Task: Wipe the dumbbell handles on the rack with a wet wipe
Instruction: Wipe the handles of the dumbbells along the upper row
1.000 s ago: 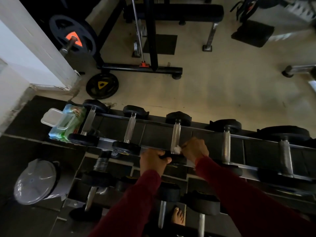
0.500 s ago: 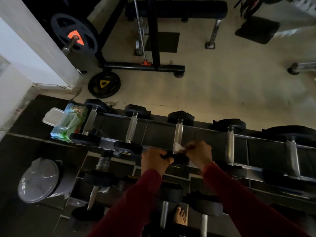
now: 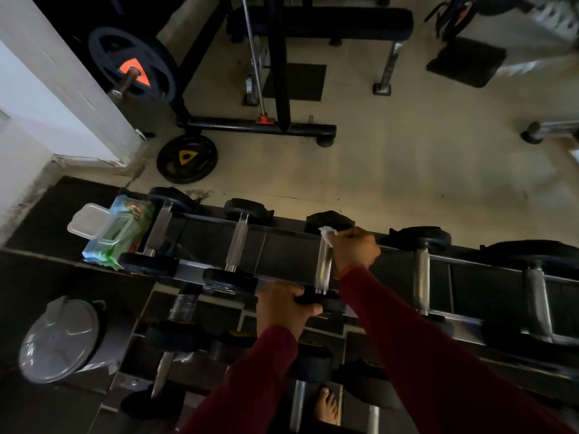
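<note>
Dark metal rack (image 3: pixel 282 255) w/ long rails, slanting across the floor (image 3: pixel 407 183). On top row: open pack of wipes (image 3: pixel 109 236) at left end, lid up. Just right of pack: 1st dumbbell (image 3: pixel 158 233), then 2nd (image 3: pixel 237 245), 3rd (image 3: pixel 324 264), 4th (image 3: pixel 421 277), 5th (image 3: pixel 537 296) farthest from pack. Lower row, under pack side: more dumbbells (image 3: pixel 163 371), dark, hard to count. On floor: grey bin (image 3: pixel 65 339) below pack, black plate w/ yellow mark (image 3: pixel 187 159) beyond pack.
</note>
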`<state>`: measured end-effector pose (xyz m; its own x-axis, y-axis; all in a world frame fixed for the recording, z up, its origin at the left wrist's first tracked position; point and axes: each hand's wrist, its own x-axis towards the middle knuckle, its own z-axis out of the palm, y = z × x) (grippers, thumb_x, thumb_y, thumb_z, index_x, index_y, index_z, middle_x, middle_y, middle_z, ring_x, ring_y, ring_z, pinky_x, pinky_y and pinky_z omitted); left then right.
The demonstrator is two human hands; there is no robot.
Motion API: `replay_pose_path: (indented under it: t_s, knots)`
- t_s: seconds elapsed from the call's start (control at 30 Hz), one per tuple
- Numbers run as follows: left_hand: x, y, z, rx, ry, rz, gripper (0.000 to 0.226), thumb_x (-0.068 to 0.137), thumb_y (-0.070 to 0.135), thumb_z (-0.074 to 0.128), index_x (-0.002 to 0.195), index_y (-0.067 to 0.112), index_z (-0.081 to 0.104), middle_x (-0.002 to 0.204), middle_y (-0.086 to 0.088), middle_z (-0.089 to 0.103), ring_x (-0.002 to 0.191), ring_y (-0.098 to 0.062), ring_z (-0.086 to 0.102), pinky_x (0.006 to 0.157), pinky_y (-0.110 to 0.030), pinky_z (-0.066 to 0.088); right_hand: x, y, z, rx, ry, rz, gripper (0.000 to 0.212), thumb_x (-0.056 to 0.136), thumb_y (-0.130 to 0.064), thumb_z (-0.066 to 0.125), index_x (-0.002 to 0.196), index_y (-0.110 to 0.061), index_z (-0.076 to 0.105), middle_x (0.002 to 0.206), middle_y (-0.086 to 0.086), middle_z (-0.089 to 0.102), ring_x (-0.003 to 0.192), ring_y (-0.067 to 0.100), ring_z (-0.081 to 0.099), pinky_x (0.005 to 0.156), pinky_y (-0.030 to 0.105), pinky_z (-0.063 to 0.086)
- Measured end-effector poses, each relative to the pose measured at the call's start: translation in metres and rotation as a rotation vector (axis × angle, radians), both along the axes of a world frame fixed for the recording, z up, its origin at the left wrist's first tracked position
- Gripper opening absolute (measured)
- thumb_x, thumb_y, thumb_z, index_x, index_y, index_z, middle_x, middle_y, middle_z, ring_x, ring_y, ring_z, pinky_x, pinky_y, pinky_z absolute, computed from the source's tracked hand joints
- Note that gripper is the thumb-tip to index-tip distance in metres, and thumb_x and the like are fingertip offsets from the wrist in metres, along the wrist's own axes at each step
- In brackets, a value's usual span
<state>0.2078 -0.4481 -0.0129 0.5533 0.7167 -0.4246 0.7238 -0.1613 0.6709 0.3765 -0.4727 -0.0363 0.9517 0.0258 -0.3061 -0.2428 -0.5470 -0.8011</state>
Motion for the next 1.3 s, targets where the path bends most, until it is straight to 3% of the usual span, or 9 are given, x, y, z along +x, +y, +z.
replay_pose_path:
  t_s: [0.3, 0.43, 0.57, 0.7, 0.77, 0.87, 0.93, 1.23, 1.3]
  knots:
    - [0.002, 0.000, -0.003, 0.060, 0.037, -0.007, 0.044, 0.067, 0.028, 0.092, 0.107, 0.020, 0.075, 0.103, 0.006, 0.074, 0.085, -0.001, 0.064, 0.082, -0.016, 0.048, 0.020, 0.002, -0.021, 0.177, 0.549, -0.187, 0.044, 0.074, -0.036, 0.086, 0.103, -0.009, 0.069, 0.095, 0.007, 0.071, 0.084, 0.018, 0.066, 0.061, 0.029, 0.051]
    - [0.002, -0.003, -0.003, 0.052, 0.039, 0.027, 0.046, 0.066, 0.028, 0.093, 0.108, 0.020, 0.075, 0.103, 0.005, 0.074, 0.090, -0.004, 0.067, 0.086, -0.020, 0.053, 0.029, 0.002, -0.030, 0.341, 0.733, -0.244, 0.039, 0.079, -0.021, 0.083, 0.111, -0.005, 0.068, 0.101, 0.010, 0.071, 0.084, 0.019, 0.068, 0.059, 0.028, 0.055]
    - [0.002, -0.003, -0.002, 0.054, 0.029, 0.023, 0.047, 0.068, 0.025, 0.092, 0.110, 0.018, 0.074, 0.106, 0.004, 0.074, 0.086, -0.001, 0.064, 0.083, -0.015, 0.050, 0.027, 0.000, -0.032, 0.484, 0.764, -0.299, 0.040, 0.088, -0.005, 0.071, 0.126, 0.003, 0.059, 0.106, 0.013, 0.066, 0.083, 0.021, 0.064, 0.053, 0.030, 0.052]
    - [0.003, -0.003, -0.002, 0.064, 0.035, 0.023, 0.046, 0.066, 0.026, 0.093, 0.108, 0.019, 0.075, 0.107, 0.004, 0.074, 0.091, -0.005, 0.067, 0.089, -0.023, 0.055, 0.028, -0.003, -0.032, 0.349, 0.626, -0.160, 0.031, 0.095, -0.007, 0.061, 0.125, 0.000, 0.058, 0.099, 0.010, 0.062, 0.069, 0.008, 0.056, 0.049, 0.016, 0.049]
    - [0.003, -0.003, -0.002, 0.060, 0.031, 0.019, 0.043, 0.067, 0.024, 0.092, 0.107, 0.018, 0.075, 0.105, 0.004, 0.074, 0.088, -0.004, 0.066, 0.087, -0.020, 0.054, 0.025, -0.001, -0.035, 0.294, 0.557, -0.142, 0.023, 0.092, -0.021, 0.066, 0.109, -0.004, 0.065, 0.093, 0.004, 0.064, 0.063, 0.005, 0.058, 0.053, 0.016, 0.051]
    - [0.003, -0.001, -0.002, 0.049, 0.035, 0.010, 0.039, 0.068, 0.024, 0.092, 0.103, 0.019, 0.075, 0.100, 0.006, 0.074, 0.084, -0.001, 0.064, 0.091, -0.024, 0.055, 0.015, 0.001, -0.027, -0.008, 0.278, -0.105, 0.038, 0.075, -0.048, 0.080, 0.065, -0.017, 0.059, 0.081, 0.006, 0.070, 0.077, 0.021, 0.067, 0.078, 0.037, 0.059]
    - [0.003, 0.000, -0.001, 0.038, 0.046, 0.015, 0.040, 0.066, 0.025, 0.092, 0.103, 0.020, 0.076, 0.099, 0.006, 0.074, 0.082, 0.000, 0.064, 0.089, -0.024, 0.056, 0.012, 0.004, -0.021, 0.001, 0.221, -0.130, 0.040, 0.071, -0.048, 0.083, 0.060, -0.019, 0.058, 0.080, 0.007, 0.071, 0.081, 0.025, 0.070, 0.082, 0.042, 0.060]
    - [0.003, -0.001, -0.002, 0.016, 0.036, 0.020, 0.036, 0.067, 0.023, 0.092, 0.099, 0.023, 0.075, 0.097, 0.009, 0.073, 0.085, 0.000, 0.065, 0.087, -0.023, 0.055, 0.028, 0.001, -0.043, 0.389, 0.669, -0.275, 0.025, 0.086, -0.023, 0.076, 0.109, -0.014, 0.072, 0.088, 0.002, 0.070, 0.079, 0.011, 0.065, 0.064, 0.023, 0.050]
    - [0.003, -0.002, -0.002, 0.012, 0.031, 0.022, 0.034, 0.069, 0.022, 0.091, 0.098, 0.023, 0.074, 0.097, 0.008, 0.073, 0.085, 0.000, 0.066, 0.087, -0.021, 0.054, 0.032, 0.003, -0.059, 0.399, 0.660, -0.338, 0.024, 0.080, -0.022, 0.082, 0.101, -0.014, 0.074, 0.084, 0.002, 0.073, 0.076, 0.012, 0.070, 0.062, 0.025, 0.054]
